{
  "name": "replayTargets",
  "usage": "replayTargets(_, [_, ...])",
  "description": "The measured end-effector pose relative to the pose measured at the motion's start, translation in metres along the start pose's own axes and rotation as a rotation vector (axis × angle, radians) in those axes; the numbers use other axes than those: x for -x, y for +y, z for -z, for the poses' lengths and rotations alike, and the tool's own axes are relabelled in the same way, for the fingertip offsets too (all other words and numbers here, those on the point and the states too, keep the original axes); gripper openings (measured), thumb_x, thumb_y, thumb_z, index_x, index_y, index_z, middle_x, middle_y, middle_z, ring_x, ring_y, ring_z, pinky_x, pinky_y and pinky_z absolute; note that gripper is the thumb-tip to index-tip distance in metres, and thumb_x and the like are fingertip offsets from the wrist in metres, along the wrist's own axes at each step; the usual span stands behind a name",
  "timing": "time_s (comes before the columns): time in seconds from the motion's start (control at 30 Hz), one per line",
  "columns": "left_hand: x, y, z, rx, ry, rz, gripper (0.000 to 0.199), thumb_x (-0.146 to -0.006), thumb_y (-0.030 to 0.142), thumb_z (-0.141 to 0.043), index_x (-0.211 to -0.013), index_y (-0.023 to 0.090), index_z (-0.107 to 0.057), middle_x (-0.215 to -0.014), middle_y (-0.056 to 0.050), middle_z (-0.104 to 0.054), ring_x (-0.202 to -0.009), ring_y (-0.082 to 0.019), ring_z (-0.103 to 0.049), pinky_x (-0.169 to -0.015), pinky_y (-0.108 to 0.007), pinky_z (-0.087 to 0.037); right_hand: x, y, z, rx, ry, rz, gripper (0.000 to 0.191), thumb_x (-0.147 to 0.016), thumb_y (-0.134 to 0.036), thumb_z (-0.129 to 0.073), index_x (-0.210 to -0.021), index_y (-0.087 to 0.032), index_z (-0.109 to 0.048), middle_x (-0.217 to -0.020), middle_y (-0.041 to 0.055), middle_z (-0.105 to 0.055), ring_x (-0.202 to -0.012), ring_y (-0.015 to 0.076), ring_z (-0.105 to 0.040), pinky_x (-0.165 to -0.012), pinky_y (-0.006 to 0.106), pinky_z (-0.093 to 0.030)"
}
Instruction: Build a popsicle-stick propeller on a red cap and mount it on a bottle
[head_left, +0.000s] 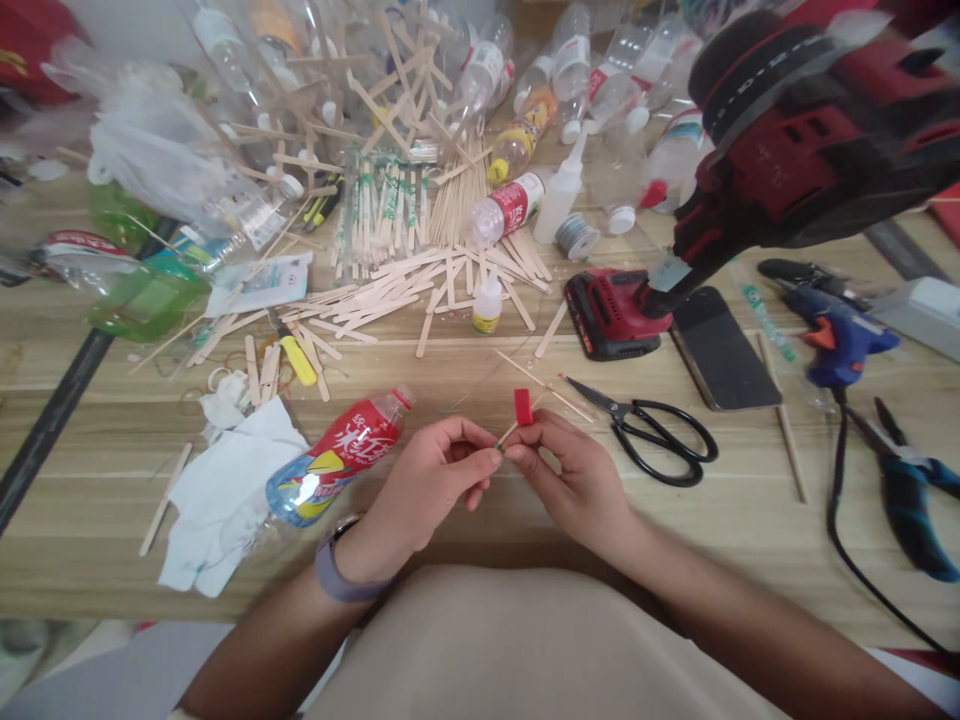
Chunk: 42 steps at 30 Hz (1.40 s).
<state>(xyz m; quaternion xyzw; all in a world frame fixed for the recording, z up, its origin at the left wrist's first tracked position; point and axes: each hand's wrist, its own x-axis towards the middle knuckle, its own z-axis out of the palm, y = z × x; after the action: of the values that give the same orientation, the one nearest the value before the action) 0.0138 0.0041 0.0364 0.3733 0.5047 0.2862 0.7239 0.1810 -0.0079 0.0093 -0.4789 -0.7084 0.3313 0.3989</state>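
Observation:
My left hand [442, 470] and my right hand [562, 465] meet in front of my body, both closed in a pinch. Between their fingertips runs a thin wooden stick [511, 434], with a small dark spot at its left end. A small red piece [523, 405] stands just above my right fingertips, seemingly joined to the stick; the joint is hidden. Left of my left hand lies a plastic bottle [341, 455] with a red and blue label. Black-handled scissors [645, 425] lie to the right of my right hand.
Behind my hands are a small glue bottle [487, 305], loose craft sticks [375, 290] and many plastic bottles. A red cordless drill [817, 140] stands at the right, near a phone [726, 348], a glue gun [840, 335] and pliers [911, 490]. White cloth [217, 500] lies left.

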Motion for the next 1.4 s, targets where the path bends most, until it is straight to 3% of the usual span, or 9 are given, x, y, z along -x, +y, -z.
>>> replayTargets(0.4, [0.003, 0.002, 0.002, -0.099, 0.054, -0.061, 0.013, -0.075, 0.024, -0.066, -0.078, 0.015, -0.057, -0.058, 0.007, -0.057, -0.046, -0.007, -0.053, -0.048, -0.021, -0.042, -0.001, -0.002, 0.0, -0.095, -0.027, -0.055, 0.02, -0.093, -0.029, -0.057, -0.077, -0.02, -0.066, -0.073, 0.0019, -0.066, -0.066, 0.0146, -0.061, -0.059, 0.025, -0.047])
replayTargets(0.57, [0.0, 0.002, 0.006, 0.087, -0.022, 0.006, 0.013, -0.074, 0.025, -0.07, -0.077, 0.015, -0.062, -0.058, 0.005, -0.058, -0.047, -0.007, -0.052, -0.047, -0.019, -0.041, 0.001, 0.0, -0.003, -0.211, -0.055, -0.166, 0.021, -0.093, -0.033, -0.056, -0.081, -0.02, -0.067, -0.072, 0.0024, -0.066, -0.065, 0.0149, -0.058, -0.061, 0.027, -0.046])
replayTargets(0.8, [-0.005, 0.009, 0.011, 0.393, -0.073, 0.134, 0.018, -0.062, 0.019, -0.079, -0.076, 0.012, -0.069, -0.057, 0.002, -0.056, -0.05, -0.005, -0.048, -0.041, -0.013, -0.036, 0.001, 0.003, -0.008, -0.413, -0.108, -0.299, 0.017, -0.089, -0.034, -0.06, -0.097, -0.021, -0.068, -0.076, 0.0007, -0.062, -0.062, 0.0126, -0.051, -0.059, 0.025, -0.043])
replayTargets(0.97, [-0.005, 0.009, 0.014, 0.544, -0.091, 0.223, 0.019, -0.063, 0.012, -0.077, -0.08, 0.011, -0.069, -0.066, 0.001, -0.059, -0.056, -0.005, -0.054, -0.039, -0.01, -0.037, -0.004, -0.001, -0.011, -0.638, -0.191, -0.339, 0.019, -0.088, -0.039, -0.062, -0.091, -0.022, -0.068, -0.078, 0.0004, -0.067, -0.074, 0.0146, -0.061, -0.071, 0.027, -0.047])
replayTargets(1.13, [-0.005, 0.006, 0.018, 0.603, -0.125, 0.265, 0.011, -0.072, 0.007, -0.069, -0.082, 0.012, -0.066, -0.069, 0.001, -0.057, -0.057, -0.004, -0.055, -0.037, -0.007, -0.036, -0.006, -0.002, -0.014, -0.775, -0.235, -0.347, 0.02, -0.087, -0.041, -0.065, -0.089, -0.022, -0.07, -0.083, 0.0004, -0.07, -0.083, 0.0143, -0.064, -0.081, 0.028, -0.049])
replayTargets(1.3, [-0.007, 0.004, 0.014, 0.555, -0.121, 0.26, 0.012, -0.071, 0.011, -0.072, -0.081, 0.013, -0.066, -0.069, 0.002, -0.056, -0.055, -0.004, -0.052, -0.035, -0.009, -0.032, -0.005, -0.002, -0.017, -0.863, -0.24, -0.431, 0.025, -0.081, -0.045, -0.071, -0.081, -0.02, -0.068, -0.078, -0.0004, -0.069, -0.075, 0.0129, -0.064, -0.078, 0.028, -0.051])
replayTargets(1.4, [-0.007, 0.004, 0.012, 0.506, -0.119, 0.227, 0.014, -0.068, 0.018, -0.076, -0.078, 0.015, -0.067, -0.069, 0.002, -0.058, -0.058, -0.006, -0.054, -0.04, -0.013, -0.037, -0.005, -0.004, -0.017, -0.883, -0.223, -0.445, 0.026, -0.08, -0.045, -0.072, -0.077, -0.02, -0.065, -0.076, -0.0015, -0.068, -0.072, 0.0125, -0.064, -0.076, 0.028, -0.052])
